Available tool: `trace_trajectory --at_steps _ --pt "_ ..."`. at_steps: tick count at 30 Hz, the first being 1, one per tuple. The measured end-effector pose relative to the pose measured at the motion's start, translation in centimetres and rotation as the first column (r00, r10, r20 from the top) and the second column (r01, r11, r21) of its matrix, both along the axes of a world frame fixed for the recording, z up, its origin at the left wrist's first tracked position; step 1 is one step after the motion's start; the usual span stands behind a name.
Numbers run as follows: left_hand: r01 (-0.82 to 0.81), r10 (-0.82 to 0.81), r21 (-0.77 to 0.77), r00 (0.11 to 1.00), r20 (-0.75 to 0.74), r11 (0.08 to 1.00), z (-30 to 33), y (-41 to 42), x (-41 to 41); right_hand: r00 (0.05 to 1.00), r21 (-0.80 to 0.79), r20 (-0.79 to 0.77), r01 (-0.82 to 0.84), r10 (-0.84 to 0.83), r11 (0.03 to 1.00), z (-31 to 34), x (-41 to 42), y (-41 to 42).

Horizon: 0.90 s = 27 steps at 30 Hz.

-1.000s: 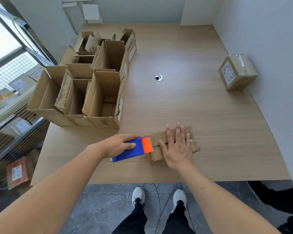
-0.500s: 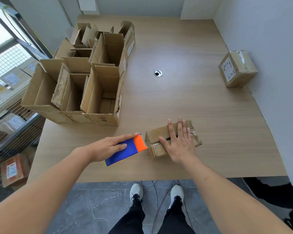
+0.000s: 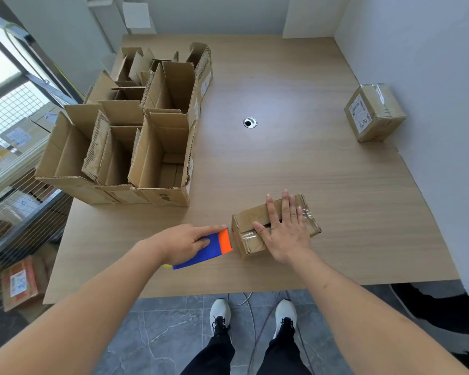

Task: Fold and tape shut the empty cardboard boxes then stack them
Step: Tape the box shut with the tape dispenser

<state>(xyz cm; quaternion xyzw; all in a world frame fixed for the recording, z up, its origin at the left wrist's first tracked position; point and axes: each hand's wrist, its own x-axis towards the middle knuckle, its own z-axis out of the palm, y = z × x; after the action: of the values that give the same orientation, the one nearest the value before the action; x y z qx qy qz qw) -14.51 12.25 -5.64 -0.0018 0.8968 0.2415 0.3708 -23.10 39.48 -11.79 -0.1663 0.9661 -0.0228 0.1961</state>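
2 closed boxes; cluster of open boxes, count unclear; 1 tape dispenser; 2 hands.

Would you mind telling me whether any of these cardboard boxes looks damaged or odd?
Yes: the open box in the front row at the table's left has an upright flap with its facing torn off, exposing ragged corrugation.

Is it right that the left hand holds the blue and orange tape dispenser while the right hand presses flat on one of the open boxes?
Not quite. In the head view the right hand presses flat on the small closed box being taped, not an open one. The left hand does hold the tape dispenser.
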Motion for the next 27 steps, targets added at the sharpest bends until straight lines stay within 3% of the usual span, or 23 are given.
trace_trajectory --at_steps 6,23,27 --pt "-0.092 0.094 -0.047 0.995 0.036 0.995 -0.8 3.3 -1.5 1.0 -0.01 -0.024 0.0 0.0 1.0 -0.2 0.2 0.0" --pt "0.051 -0.016 -0.36 0.995 0.099 0.932 0.3 5.5 -4.1 0.999 0.005 -0.044 -0.014 0.014 1.0 -0.3 0.3 0.0" --pt "-0.031 0.057 -0.328 0.996 0.07 0.944 -1.4 3.9 -1.9 0.999 0.008 -0.046 -0.012 0.012 1.0 -0.4 0.2 0.0"
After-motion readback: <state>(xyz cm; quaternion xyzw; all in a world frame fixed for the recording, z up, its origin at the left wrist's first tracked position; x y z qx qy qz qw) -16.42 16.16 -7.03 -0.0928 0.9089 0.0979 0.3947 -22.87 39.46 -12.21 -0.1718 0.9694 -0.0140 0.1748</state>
